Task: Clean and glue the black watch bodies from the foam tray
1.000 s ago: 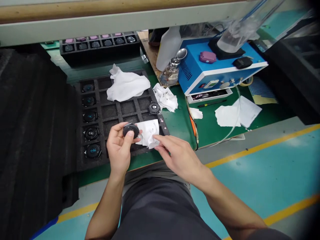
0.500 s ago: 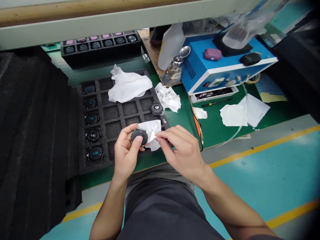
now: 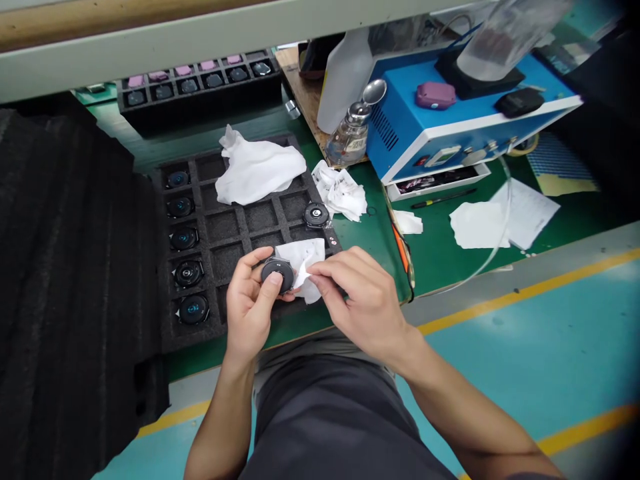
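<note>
Between the thumb and fingers of my left hand (image 3: pixel 251 300) is a round black watch case (image 3: pixel 278 273), tilted with its dark round face up. My right hand (image 3: pixel 363 300) pinches a white wipe (image 3: pixel 304 257), one twisted corner of which reaches the watch's right edge. Both hands are held above the near side of a black foam tray (image 3: pixel 220 225). Several dark watch cases, such as this one (image 3: pixel 188 273), sit in the tray's left column. Another watch case (image 3: pixel 316 215) rests at the tray's right edge. A larger white cloth (image 3: pixel 263 167) lies over the far compartments.
Crumpled wipes (image 3: pixel 341 192) lie right of the tray, near a glass bottle (image 3: pixel 349 137) with a metal top. A blue machine (image 3: pixel 425 143) stands behind, with a purple case (image 3: pixel 436 95) on it. Stacked black foam (image 3: pixel 75 280) rises on the left. A second foam tray (image 3: pixel 200 100) is at the back.
The camera view has shifted slightly. My hands keep nearly the same pose, with the watch and wipe still held; the wipe's twisted corner has moved a little.
</note>
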`<state>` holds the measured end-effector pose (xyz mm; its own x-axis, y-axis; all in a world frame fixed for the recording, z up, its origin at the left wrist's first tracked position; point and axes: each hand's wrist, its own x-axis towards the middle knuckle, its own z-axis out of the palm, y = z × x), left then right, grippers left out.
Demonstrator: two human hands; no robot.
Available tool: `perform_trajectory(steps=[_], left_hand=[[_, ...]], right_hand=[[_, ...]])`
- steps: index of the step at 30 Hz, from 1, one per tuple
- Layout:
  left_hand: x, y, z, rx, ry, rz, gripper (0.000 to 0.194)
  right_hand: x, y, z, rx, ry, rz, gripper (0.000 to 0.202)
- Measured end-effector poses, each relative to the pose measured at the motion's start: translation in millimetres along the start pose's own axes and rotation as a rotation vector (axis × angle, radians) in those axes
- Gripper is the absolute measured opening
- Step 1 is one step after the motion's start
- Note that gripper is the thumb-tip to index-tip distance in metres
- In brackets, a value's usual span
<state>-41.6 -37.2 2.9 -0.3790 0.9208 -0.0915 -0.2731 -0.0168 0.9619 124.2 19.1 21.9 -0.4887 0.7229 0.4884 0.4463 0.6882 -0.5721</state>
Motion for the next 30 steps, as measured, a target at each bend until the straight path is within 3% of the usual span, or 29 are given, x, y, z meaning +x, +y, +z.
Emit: perform_trajectory(steps=[16, 24, 30], left_hand=[[-4.8, 3.0, 8.8, 0.09, -0.009, 0.029, 0.04], [-6.4, -1.4, 8.9, 0.09, 0.076, 0.06, 0.04], [-4.1, -1.6, 1.2, 0.006, 0.046, -0.005, 0.044]], right_hand=[[3.6, -2.7, 4.6, -0.013, 0.024, 0.018, 0.016], [-6.2, -5.1, -6.9, -0.063, -0.178, 0.022, 0.019], [-10.6, -1.4, -11.3, 0.001, -0.113, 0.061, 0.013]])
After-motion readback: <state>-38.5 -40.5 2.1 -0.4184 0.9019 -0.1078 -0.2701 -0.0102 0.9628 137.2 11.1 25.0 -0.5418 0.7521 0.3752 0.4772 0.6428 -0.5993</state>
